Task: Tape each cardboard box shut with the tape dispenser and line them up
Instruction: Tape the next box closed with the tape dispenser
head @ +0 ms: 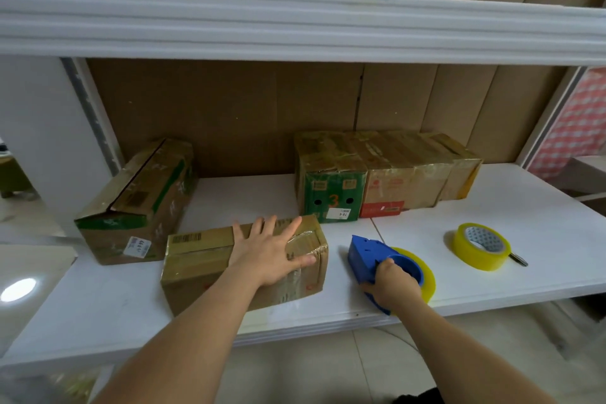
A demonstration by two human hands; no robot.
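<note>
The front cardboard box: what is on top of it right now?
The left hand lies flat, fingers spread, on the front box, over glossy clear tape. The seam under the palm is covered, and so are the contents.

The green cardboard box with two round black holes point(331, 193) has a big orange number 3 on its front. Under that, a small white sticker point(338, 214) shows 764, and it is upside down. The long brown and green cardboard box on the left point(137, 203) has a white sticker with some digits, too blurry to read. The brown taped cardboard box at the front point(242, 262) has a barcode label on top. Its letters are too small to read.
</note>
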